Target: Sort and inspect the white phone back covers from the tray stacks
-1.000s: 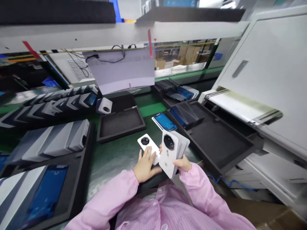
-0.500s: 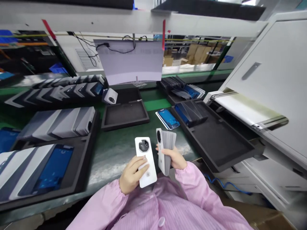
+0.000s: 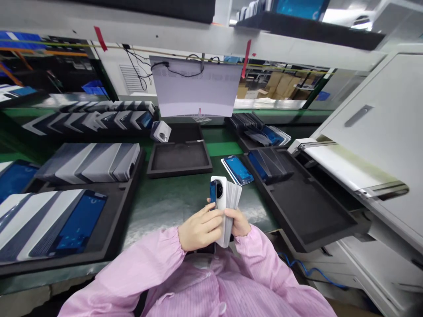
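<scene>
My right hand (image 3: 240,223) is closed around a stack of white phone back covers (image 3: 233,196), held upright on edge above the bench. The front cover of the stack shows a round black camera window. A single phone back cover (image 3: 213,192), its blue-filmed inner side facing left, stands on edge against the stack's left side. My left hand (image 3: 202,226) is closed on that cover, fingers lying across it and the stack's front; its thumb is mostly hidden. Beyond the hands, a few covers with blue film (image 3: 238,170) lie flat on the green bench (image 3: 158,202).
At left, a black tray (image 3: 114,220) holds rows of covers. A black foam tray (image 3: 180,160) sits ahead, beside a small leaning stack of covers (image 3: 161,132). Another black tray (image 3: 307,207) with dark covers is at right, near a conveyor (image 3: 353,165) and white cabinet.
My left hand has brought its cover rightward against the stack and turned it on edge. Its white back faced up before. The right hand keeps hold of the stack, and the view has shifted.
</scene>
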Tool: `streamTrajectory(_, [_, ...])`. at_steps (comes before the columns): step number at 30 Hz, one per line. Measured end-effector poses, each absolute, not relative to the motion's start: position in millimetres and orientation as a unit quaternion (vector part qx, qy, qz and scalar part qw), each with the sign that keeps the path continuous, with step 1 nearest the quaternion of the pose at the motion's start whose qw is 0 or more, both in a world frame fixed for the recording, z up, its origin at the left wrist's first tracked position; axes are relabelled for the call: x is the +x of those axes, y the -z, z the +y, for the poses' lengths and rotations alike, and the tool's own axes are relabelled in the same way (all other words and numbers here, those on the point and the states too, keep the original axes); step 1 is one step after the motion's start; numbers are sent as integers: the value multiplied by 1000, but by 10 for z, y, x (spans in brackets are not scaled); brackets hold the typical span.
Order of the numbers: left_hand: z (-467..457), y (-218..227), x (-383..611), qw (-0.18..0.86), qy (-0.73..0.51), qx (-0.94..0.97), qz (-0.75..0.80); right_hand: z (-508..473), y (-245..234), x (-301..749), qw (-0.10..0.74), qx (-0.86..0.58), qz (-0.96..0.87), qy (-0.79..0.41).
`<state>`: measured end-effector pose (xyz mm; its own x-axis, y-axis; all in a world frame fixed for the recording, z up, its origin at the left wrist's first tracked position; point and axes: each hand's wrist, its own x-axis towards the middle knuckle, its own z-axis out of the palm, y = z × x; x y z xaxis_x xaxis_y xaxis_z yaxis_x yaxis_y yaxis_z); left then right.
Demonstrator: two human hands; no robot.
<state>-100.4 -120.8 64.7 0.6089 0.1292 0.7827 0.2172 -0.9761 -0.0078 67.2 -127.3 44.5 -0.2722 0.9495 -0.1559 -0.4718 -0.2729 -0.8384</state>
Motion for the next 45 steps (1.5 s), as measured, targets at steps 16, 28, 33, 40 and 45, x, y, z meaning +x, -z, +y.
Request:
streamTrajectory(16, [-665,-716,-1037,-377,515,-707,-304,-682,-473,640,496,-306,-615,-532])
streamTrajectory(28, [-592,-605,-1044,-567,513,-553,-331,-540,-197,549,520,-269,-494,-643])
streamTrajectory(33, [-388,-652,-1202,-623,573,-392,-361,-512,-141,602,540,-278,-411,-680])
streamTrajectory(40, [-248,-479,-927,-408,627,-506,-430,-543,-85,550,529,-276,-437,-673])
streamTrajectory(45, [-328,-180,-607,-285,649,-590,-387,-610,-146,513,522,-286,-538,-597])
